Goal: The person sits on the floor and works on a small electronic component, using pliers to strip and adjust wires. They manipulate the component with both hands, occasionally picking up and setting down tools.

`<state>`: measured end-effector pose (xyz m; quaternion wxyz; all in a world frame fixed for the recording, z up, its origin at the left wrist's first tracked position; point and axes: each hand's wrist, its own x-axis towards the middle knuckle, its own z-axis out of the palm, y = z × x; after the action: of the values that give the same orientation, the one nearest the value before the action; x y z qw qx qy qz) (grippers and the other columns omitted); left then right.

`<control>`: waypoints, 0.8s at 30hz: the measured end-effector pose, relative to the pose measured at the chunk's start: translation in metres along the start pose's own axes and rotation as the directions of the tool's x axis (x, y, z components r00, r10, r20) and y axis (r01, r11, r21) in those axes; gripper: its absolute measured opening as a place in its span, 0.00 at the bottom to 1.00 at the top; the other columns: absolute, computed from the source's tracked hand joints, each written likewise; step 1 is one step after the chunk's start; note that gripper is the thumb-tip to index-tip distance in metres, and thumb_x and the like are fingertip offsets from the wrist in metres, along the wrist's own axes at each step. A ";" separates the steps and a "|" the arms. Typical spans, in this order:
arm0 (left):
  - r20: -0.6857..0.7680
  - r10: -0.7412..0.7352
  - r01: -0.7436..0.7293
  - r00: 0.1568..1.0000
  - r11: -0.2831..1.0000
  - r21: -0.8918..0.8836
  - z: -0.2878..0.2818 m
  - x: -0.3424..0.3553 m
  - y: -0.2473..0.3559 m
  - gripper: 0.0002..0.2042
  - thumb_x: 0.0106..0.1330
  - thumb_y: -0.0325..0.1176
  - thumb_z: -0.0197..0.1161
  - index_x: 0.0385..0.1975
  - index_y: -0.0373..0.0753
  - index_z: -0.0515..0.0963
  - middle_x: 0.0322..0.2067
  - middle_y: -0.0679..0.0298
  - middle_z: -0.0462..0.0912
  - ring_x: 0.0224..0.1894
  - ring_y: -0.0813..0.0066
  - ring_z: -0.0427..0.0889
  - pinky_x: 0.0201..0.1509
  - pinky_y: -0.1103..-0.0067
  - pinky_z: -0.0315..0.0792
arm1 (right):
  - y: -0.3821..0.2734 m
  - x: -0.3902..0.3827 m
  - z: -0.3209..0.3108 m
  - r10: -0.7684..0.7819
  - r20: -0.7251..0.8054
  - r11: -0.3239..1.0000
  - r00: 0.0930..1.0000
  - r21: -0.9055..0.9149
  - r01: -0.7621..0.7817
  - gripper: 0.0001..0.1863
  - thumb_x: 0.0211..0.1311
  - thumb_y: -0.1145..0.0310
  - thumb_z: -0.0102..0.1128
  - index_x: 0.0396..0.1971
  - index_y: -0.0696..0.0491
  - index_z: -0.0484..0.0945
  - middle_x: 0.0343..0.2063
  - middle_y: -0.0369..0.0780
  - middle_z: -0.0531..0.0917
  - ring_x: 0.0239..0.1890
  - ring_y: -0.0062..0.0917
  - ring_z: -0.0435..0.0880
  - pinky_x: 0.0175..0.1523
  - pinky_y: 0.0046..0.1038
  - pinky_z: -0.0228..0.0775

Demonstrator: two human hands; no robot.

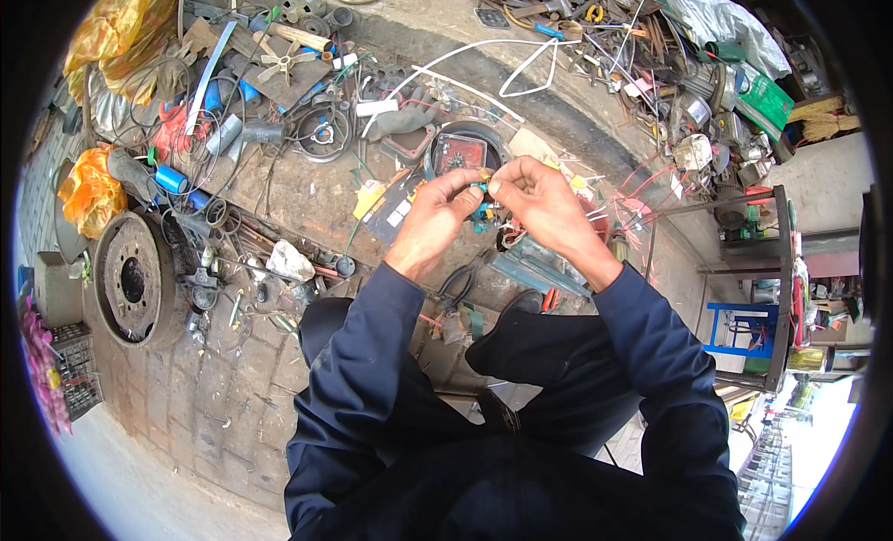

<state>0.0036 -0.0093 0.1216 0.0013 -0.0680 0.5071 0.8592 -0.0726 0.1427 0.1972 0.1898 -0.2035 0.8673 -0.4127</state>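
My left hand (pixel 433 213) and my right hand (pixel 547 208) meet in front of me, fingertips almost touching. Both are closed in a pinch on a small brownish piece (pixel 485 176), too small and covered to name. Teal bits (pixel 484 217) show just below the fingertips; whether they belong to the piece I cannot tell. Behind the hands lies a round dark housing (pixel 496 141) with a reddish square plate (pixel 462 154) in it. Near my left wrist, on the ground, is a dark curved-handled tool like pliers (pixel 457 284). A flat dark box with yellow marks (pixel 383 213) lies left of my left hand.
A rusty wheel rim (pixel 132 279) stands at the left. Blue cylinders, cables and an orange bag (pixel 91 189) lie beyond it. White strips (pixel 437 53) cross the concrete ledge. Scrap metal and a green packet (pixel 766 105) heap at far right, above a blue frame (pixel 741 325).
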 end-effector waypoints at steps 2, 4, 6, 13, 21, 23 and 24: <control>0.002 0.002 -0.002 1.000 1.000 -0.003 0.001 0.000 0.000 0.12 0.75 0.26 0.56 0.53 0.32 0.80 0.45 0.66 0.84 0.48 0.79 0.78 0.55 0.79 0.71 | 0.000 0.000 -0.001 0.064 0.024 0.994 0.998 -0.084 -0.062 0.11 0.71 0.65 0.62 0.37 0.59 0.81 0.30 0.34 0.84 0.31 0.14 0.77 0.36 0.23 0.70; 0.012 0.000 0.000 1.000 1.000 -0.003 0.001 0.000 0.001 0.12 0.75 0.26 0.56 0.53 0.32 0.80 0.46 0.66 0.84 0.48 0.79 0.78 0.55 0.79 0.71 | -0.001 0.001 -0.001 0.121 0.024 0.980 0.992 -0.160 -0.116 0.11 0.71 0.65 0.62 0.37 0.59 0.81 0.30 0.34 0.83 0.32 0.13 0.77 0.36 0.22 0.70; 0.005 -0.022 0.022 1.000 1.000 -0.021 0.000 -0.001 0.002 0.12 0.74 0.26 0.56 0.53 0.32 0.80 0.46 0.66 0.84 0.48 0.79 0.78 0.55 0.79 0.71 | -0.001 0.000 0.001 0.021 0.006 1.000 1.000 0.005 -0.022 0.12 0.71 0.64 0.62 0.37 0.59 0.81 0.30 0.33 0.83 0.32 0.13 0.77 0.36 0.22 0.70; 0.036 0.021 -0.021 0.999 1.000 0.005 0.001 0.000 0.001 0.13 0.75 0.29 0.57 0.55 0.34 0.78 0.42 0.74 0.80 0.36 0.89 0.70 0.38 0.86 0.65 | -0.002 0.003 -0.004 0.129 0.018 0.983 0.991 -0.131 -0.126 0.12 0.67 0.65 0.65 0.36 0.61 0.82 0.27 0.39 0.85 0.30 0.19 0.80 0.36 0.27 0.74; 0.020 -0.002 0.002 1.000 1.000 -0.001 0.001 -0.001 0.002 0.12 0.75 0.29 0.57 0.55 0.35 0.78 0.40 0.75 0.79 0.34 0.90 0.69 0.36 0.87 0.64 | -0.001 0.003 -0.004 0.131 0.081 0.983 0.988 -0.142 -0.119 0.08 0.70 0.70 0.63 0.40 0.59 0.80 0.31 0.34 0.83 0.31 0.14 0.78 0.34 0.22 0.71; 0.025 -0.002 0.002 1.000 1.000 -0.003 0.001 0.000 0.003 0.12 0.75 0.29 0.57 0.55 0.35 0.78 0.39 0.75 0.79 0.34 0.90 0.69 0.36 0.87 0.64 | -0.001 0.004 -0.004 0.132 0.076 0.978 0.988 -0.175 -0.117 0.08 0.71 0.69 0.62 0.39 0.59 0.80 0.31 0.34 0.83 0.30 0.14 0.78 0.34 0.23 0.72; 0.019 -0.003 0.003 1.000 1.000 -0.008 0.001 0.000 0.003 0.12 0.75 0.29 0.57 0.54 0.35 0.78 0.39 0.75 0.79 0.34 0.90 0.69 0.36 0.87 0.64 | -0.001 0.003 -0.001 0.076 0.050 0.990 0.996 -0.119 -0.070 0.09 0.71 0.67 0.62 0.38 0.59 0.80 0.29 0.35 0.83 0.30 0.14 0.78 0.33 0.23 0.71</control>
<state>0.0037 -0.0095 0.1245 0.0072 -0.0604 0.5035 0.8619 -0.0758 0.1413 0.1982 0.2160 -0.1935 0.8914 -0.3484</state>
